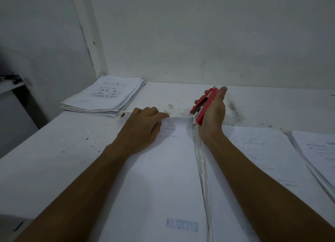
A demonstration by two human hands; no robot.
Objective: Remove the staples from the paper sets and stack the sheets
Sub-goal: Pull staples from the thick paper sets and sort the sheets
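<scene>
A paper set (163, 169) stamped "REJECTED" lies in front of me on the white table (54, 160). My left hand (141, 129) presses on its top edge, fingers curled down onto the sheet. My right hand (212, 114) grips a red stapler (204, 103), whose lower end touches the set's top right corner. The staple itself is hidden. A stack of sheets (105, 96) lies at the far left corner of the table.
More paper sets lie to the right, one (262, 160) beside my right forearm and another (317, 151) at the table's right edge. Small brown bits (122, 114) lie near the far stack. The wall (181, 42) stands close behind the table.
</scene>
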